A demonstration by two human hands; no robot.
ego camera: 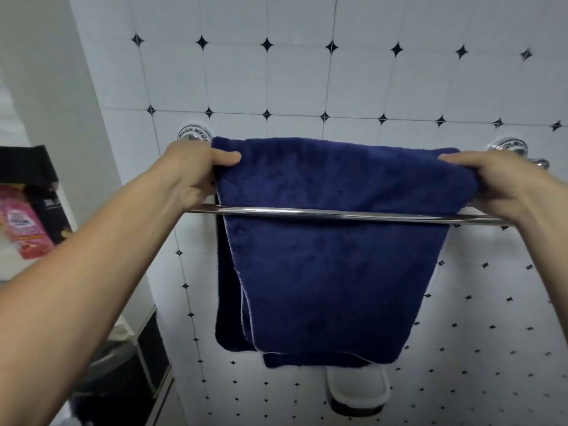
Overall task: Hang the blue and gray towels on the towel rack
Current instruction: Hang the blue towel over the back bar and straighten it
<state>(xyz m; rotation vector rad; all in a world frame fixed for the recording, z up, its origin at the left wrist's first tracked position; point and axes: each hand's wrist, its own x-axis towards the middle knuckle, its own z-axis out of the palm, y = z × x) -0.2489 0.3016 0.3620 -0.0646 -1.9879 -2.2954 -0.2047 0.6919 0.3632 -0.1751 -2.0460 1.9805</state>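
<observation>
Blue towel (338, 265), soft & limp, is hanging over rack (338, 214), left hand (196, 173) pinching its 9 o'clock fold, right hand (491, 182) 3 o'clock.

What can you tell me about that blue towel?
The blue towel is dark navy, plush and soft-looking, with a pale stitched edge. It is folded in layers and hangs behind the front bar, its lower edges uneven. The left hand pinches its top left end, the right hand its top right.

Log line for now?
blue towel: hangs behind front bar | left hand: grips towel | right hand: grips towel | gray towel: unseen
</observation>
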